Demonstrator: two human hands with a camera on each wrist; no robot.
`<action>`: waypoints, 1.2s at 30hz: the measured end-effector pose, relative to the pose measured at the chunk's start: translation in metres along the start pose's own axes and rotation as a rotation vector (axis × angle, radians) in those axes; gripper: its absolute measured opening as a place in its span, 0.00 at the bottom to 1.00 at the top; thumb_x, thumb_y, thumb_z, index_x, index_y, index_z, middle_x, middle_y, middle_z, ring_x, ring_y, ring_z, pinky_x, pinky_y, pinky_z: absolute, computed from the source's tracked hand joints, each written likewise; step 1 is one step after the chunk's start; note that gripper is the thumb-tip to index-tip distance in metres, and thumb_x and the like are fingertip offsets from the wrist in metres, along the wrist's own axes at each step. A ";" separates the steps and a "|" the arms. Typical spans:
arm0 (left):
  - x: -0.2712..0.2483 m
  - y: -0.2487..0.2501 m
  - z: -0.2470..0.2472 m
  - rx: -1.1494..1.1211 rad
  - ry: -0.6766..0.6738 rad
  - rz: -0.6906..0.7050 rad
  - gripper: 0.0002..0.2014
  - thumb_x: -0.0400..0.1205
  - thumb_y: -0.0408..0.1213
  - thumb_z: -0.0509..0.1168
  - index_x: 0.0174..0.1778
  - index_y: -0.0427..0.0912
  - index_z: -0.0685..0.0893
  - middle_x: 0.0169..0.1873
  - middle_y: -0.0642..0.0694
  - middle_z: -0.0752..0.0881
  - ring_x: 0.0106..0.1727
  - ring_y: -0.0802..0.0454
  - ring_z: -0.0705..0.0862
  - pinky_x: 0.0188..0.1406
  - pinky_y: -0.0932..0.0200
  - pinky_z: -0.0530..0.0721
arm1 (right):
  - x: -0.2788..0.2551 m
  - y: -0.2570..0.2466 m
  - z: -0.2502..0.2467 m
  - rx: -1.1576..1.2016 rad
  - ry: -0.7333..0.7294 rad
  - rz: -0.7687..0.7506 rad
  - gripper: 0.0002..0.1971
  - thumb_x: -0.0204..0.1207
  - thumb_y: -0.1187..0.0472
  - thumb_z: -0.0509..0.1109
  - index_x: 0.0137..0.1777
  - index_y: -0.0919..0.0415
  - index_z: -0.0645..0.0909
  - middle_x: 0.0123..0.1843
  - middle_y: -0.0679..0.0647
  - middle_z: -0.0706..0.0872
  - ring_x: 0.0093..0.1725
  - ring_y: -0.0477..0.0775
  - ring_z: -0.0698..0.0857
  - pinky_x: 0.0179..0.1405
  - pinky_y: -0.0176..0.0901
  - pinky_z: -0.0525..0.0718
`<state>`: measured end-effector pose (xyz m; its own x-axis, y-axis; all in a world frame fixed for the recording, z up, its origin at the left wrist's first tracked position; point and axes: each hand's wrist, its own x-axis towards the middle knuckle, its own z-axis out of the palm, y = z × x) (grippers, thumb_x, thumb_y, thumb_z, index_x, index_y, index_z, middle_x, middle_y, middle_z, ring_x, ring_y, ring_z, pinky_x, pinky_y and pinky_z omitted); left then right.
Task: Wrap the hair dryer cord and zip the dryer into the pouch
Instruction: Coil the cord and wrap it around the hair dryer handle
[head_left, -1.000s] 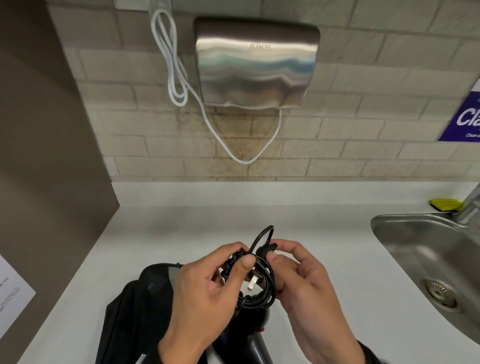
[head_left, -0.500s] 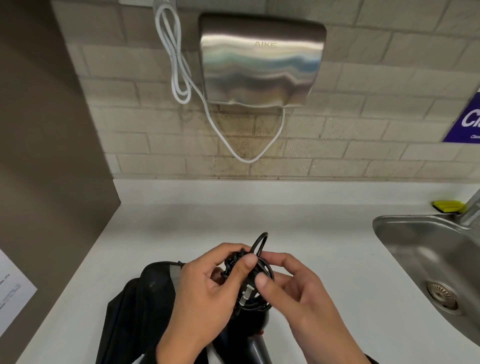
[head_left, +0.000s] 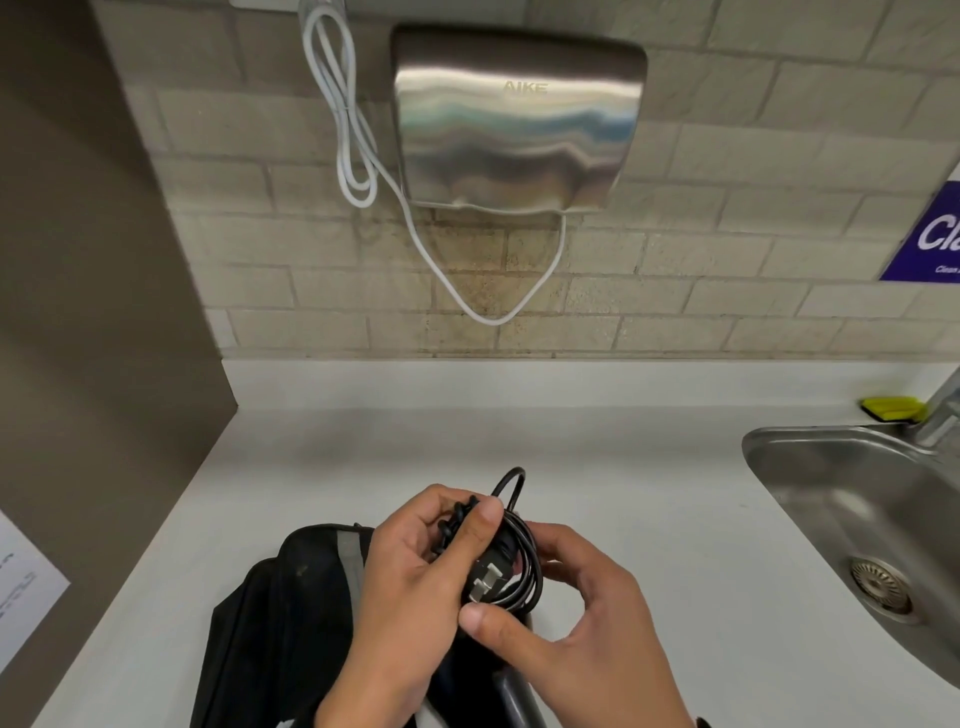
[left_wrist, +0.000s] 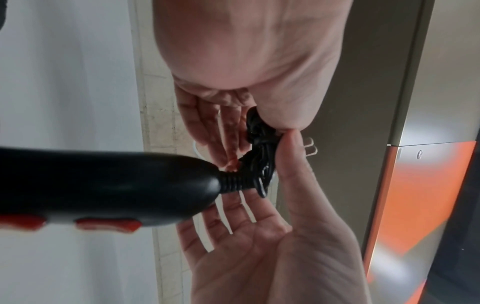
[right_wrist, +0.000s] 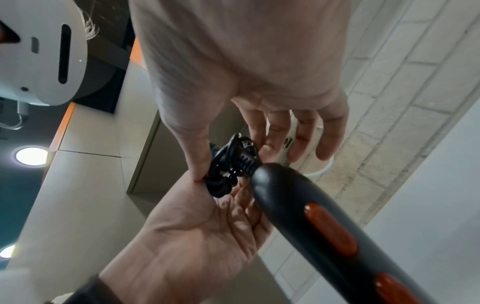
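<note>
Open white countertop (head_left: 597, 447) is seen ahead of and to the right of both hands, up to the tiled brick wall (head_left: 727, 291). The left is closed off by a brown side panel (head_left: 104, 312), the right by a sunken stainless steel sink (head_left: 810, 467). Near space is taken up by a black fabric pouch (head_left: 291, 613).

We hold both hands close together in front of us, wrists low. Our left hand (head_left: 415, 582) curls its fingers over the coiled cord (head_left: 514, 566), thumb pressed on top. Our right hand (head_left: 587, 634) cups the coil from the other side, thumb pinching its near edge, fingers bent behind it. The two thumbs nearly meet.
</note>
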<state>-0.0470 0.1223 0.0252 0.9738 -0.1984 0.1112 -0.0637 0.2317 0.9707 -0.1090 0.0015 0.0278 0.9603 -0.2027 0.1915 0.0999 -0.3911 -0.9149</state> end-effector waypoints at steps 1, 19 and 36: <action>0.000 0.000 0.001 -0.007 0.003 -0.004 0.13 0.72 0.46 0.73 0.42 0.39 0.90 0.40 0.33 0.92 0.42 0.36 0.91 0.46 0.44 0.88 | -0.001 0.001 0.001 -0.029 0.023 -0.027 0.28 0.51 0.39 0.80 0.56 0.36 0.84 0.55 0.40 0.89 0.60 0.41 0.84 0.62 0.44 0.81; 0.000 -0.001 0.012 -0.132 0.087 -0.019 0.09 0.71 0.40 0.75 0.41 0.38 0.90 0.34 0.40 0.92 0.36 0.50 0.90 0.34 0.65 0.86 | -0.004 0.002 0.011 -0.200 0.306 -0.411 0.21 0.60 0.55 0.75 0.55 0.42 0.86 0.63 0.44 0.82 0.55 0.50 0.85 0.51 0.29 0.81; 0.007 0.001 -0.001 -0.031 -0.014 -0.108 0.21 0.77 0.51 0.66 0.53 0.36 0.85 0.47 0.45 0.95 0.51 0.50 0.92 0.56 0.53 0.88 | -0.006 -0.009 -0.016 0.576 0.134 -0.192 0.24 0.61 0.41 0.82 0.52 0.57 0.90 0.51 0.57 0.94 0.51 0.57 0.93 0.50 0.41 0.89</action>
<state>-0.0403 0.1223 0.0263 0.9715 -0.2370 0.0100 0.0480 0.2378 0.9701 -0.1203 -0.0083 0.0406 0.8742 -0.3020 0.3801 0.4277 0.1083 -0.8974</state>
